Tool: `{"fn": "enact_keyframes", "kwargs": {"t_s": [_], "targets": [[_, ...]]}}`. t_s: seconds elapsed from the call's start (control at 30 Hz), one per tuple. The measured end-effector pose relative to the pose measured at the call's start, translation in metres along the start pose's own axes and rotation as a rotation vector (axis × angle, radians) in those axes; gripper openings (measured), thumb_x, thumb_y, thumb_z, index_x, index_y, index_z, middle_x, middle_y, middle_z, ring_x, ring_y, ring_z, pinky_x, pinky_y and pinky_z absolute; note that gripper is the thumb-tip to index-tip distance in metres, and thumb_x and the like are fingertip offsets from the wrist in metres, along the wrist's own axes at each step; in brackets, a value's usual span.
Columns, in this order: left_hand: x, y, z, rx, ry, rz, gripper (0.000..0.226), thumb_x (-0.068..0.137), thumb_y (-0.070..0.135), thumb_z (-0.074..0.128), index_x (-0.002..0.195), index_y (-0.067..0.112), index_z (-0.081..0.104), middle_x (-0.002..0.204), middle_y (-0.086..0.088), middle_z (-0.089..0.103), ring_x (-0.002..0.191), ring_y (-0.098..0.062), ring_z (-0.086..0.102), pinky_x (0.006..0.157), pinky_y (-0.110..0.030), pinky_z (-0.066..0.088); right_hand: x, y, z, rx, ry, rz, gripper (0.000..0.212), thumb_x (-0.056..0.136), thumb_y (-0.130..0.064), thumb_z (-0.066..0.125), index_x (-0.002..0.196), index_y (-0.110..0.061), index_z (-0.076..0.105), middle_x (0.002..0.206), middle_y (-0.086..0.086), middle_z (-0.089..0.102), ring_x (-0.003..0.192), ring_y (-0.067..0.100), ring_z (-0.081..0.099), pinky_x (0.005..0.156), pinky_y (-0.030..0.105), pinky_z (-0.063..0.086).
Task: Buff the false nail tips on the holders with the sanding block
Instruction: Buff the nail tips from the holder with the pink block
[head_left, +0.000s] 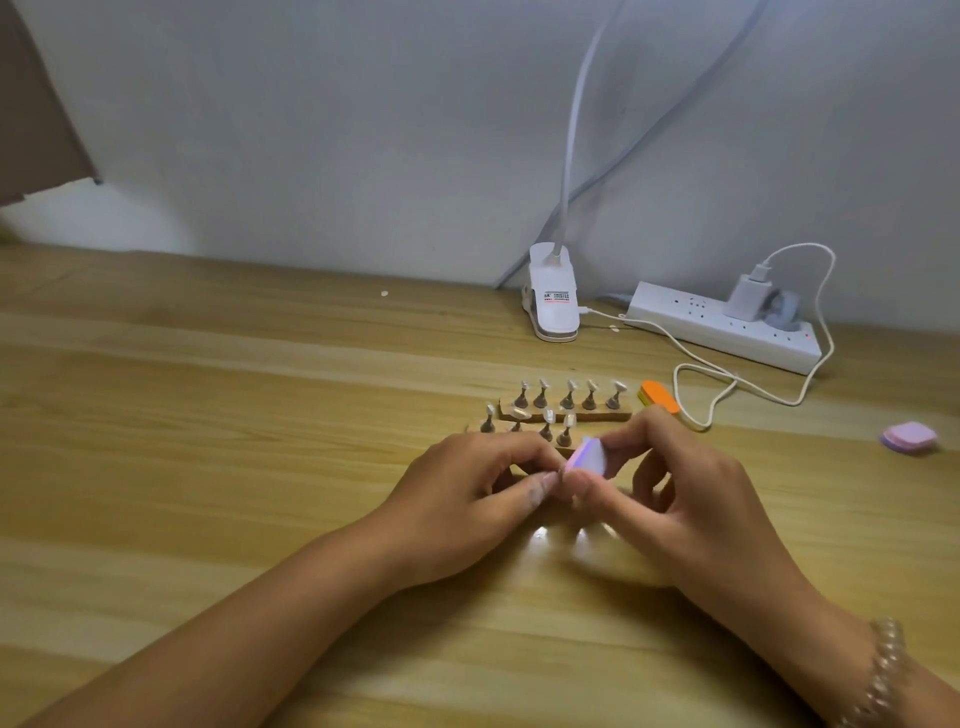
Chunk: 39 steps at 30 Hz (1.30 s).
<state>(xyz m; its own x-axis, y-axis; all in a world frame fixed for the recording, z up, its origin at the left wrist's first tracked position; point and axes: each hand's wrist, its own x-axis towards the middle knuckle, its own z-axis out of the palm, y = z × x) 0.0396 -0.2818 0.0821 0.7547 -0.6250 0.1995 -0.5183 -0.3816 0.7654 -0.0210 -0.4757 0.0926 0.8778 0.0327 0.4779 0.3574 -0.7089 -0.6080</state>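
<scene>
**Item under work.** The sanding block (589, 457), pale lilac with a white face, is raised just above the table (208, 415), in front of the near holder row. The right hand (675, 493) grips it between thumb and fingertips. The left hand (483, 493) meets it edge to edge. Its thumb and forefinger pinch a small piece against the block. That piece is hidden by the fingertips and is judged to be a held tip on its stand. The hands are together, each clamped on its own item.

**Holders.** The far wooden base (571, 414) carries five stands with nail tips (570, 387). The near row (548, 423) shows four stands with tips, and its right end lies behind the hands.

**Progress.** Buffing is judged to be under way on one tip. The finish on the nine standing tips is too small to read, so the number done and the number left cannot be stated.

**Surroundings.**
- An orange block (658, 396) lies just beside the far base.
- A pink block (910, 438) sits well apart to the right.
- A clip lamp base (553, 296), a power strip (727, 327) and a white cable (727, 384) lie along the wall.
- A bead bracelet (883, 670) is on the right wrist.
</scene>
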Motion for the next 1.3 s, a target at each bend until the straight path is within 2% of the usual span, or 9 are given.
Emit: {"fn": "enact_keyframes", "kwargs": {"t_s": [0.07, 0.2, 0.6, 0.7, 0.83, 1.0, 1.07, 1.17, 1.3], "targets": [[0.000, 0.001, 0.000, 0.006, -0.005, -0.007, 0.020, 0.092, 0.033, 0.054, 0.100, 0.027, 0.072, 0.088, 0.010, 0.070, 0.071, -0.019, 0.059, 0.069, -0.045, 0.050, -0.002, -0.003, 0.001, -0.051, -0.024, -0.077, 0.037, 0.075, -0.062, 0.067, 0.088, -0.030, 0.055, 0.083, -0.016, 0.064, 0.054, 0.014, 0.055, 0.049, 0.029, 0.045], [0.001, 0.001, 0.001, -0.006, 0.006, -0.008, 0.019, 0.093, 0.032, 0.055, 0.099, 0.027, 0.072, 0.085, 0.018, 0.068, 0.065, -0.004, 0.055, 0.066, -0.033, 0.045, 0.000, -0.002, -0.002, -0.012, -0.008, 0.025, 0.043, 0.073, -0.067, 0.070, 0.086, -0.028, 0.057, 0.081, -0.018, 0.066, 0.053, 0.015, 0.052, 0.051, 0.027, 0.042], [0.002, -0.002, 0.001, 0.015, 0.017, 0.013, 0.014, 0.097, 0.022, 0.059, 0.100, 0.025, 0.073, 0.083, 0.019, 0.066, 0.059, 0.001, 0.051, 0.063, -0.026, 0.036, -0.004, -0.007, 0.002, -0.041, -0.082, -0.053, 0.042, 0.073, -0.064, 0.068, 0.087, -0.028, 0.052, 0.075, -0.021, 0.060, 0.051, 0.010, 0.047, 0.050, 0.019, 0.034], [0.003, -0.001, 0.001, -0.004, 0.017, 0.005, 0.014, 0.096, 0.026, 0.059, 0.099, 0.026, 0.073, 0.085, 0.019, 0.069, 0.060, 0.000, 0.054, 0.063, -0.027, 0.040, -0.001, -0.003, -0.002, 0.019, -0.021, 0.048, 0.043, 0.073, -0.065, 0.066, 0.084, -0.025, 0.056, 0.074, -0.019, 0.065, 0.050, 0.012, 0.048, 0.050, 0.017, 0.032], [0.002, -0.001, 0.001, -0.021, 0.013, -0.002, 0.021, 0.090, 0.031, 0.054, 0.098, 0.028, 0.073, 0.087, 0.016, 0.069, 0.059, -0.004, 0.053, 0.062, -0.031, 0.044, -0.003, -0.005, 0.002, -0.046, -0.072, -0.034, 0.039, 0.075, -0.063, 0.067, 0.086, -0.028, 0.053, 0.076, -0.019, 0.063, 0.049, 0.010, 0.046, 0.049, 0.018, 0.035], [0.003, -0.002, 0.003, -0.099, 0.021, 0.011, 0.013, 0.097, 0.021, 0.060, 0.098, 0.024, 0.073, 0.096, 0.013, 0.073, 0.071, 0.003, 0.062, 0.065, -0.020, 0.045, 0.005, 0.008, -0.008, 0.215, 0.098, 0.216, 0.039, 0.071, -0.059, 0.066, 0.087, -0.025, 0.058, 0.086, -0.011, 0.071, 0.047, 0.008, 0.044, 0.045, 0.015, 0.035], [0.003, -0.002, 0.003, -0.193, 0.028, -0.008, 0.013, 0.098, 0.012, 0.061, 0.097, 0.019, 0.072, 0.095, 0.009, 0.074, 0.079, -0.004, 0.070, 0.062, -0.017, 0.048, 0.003, 0.004, -0.005, 0.223, 0.075, 0.145, 0.037, 0.075, -0.056, 0.069, 0.091, -0.025, 0.056, 0.088, -0.010, 0.069, 0.046, 0.009, 0.043, 0.045, 0.017, 0.035], [0.003, -0.001, 0.002, -0.152, 0.027, 0.011, 0.014, 0.091, 0.017, 0.057, 0.094, 0.018, 0.071, 0.083, 0.012, 0.069, 0.064, -0.009, 0.062, 0.060, -0.028, 0.049, -0.004, -0.003, 0.001, 0.042, -0.064, -0.053, 0.037, 0.077, -0.054, 0.070, 0.094, -0.026, 0.052, 0.083, -0.017, 0.063, 0.045, 0.010, 0.045, 0.047, 0.013, 0.033], [0.003, 0.000, 0.000, -0.095, 0.008, 0.026, 0.018, 0.089, 0.022, 0.055, 0.096, 0.021, 0.072, 0.084, 0.008, 0.071, 0.057, -0.011, 0.056, 0.060, -0.030, 0.046, -0.002, -0.002, -0.001, -0.026, -0.012, -0.009, 0.041, 0.077, -0.062, 0.066, 0.092, -0.026, 0.054, 0.084, -0.017, 0.064, 0.052, 0.015, 0.050, 0.051, 0.025, 0.041]]}}
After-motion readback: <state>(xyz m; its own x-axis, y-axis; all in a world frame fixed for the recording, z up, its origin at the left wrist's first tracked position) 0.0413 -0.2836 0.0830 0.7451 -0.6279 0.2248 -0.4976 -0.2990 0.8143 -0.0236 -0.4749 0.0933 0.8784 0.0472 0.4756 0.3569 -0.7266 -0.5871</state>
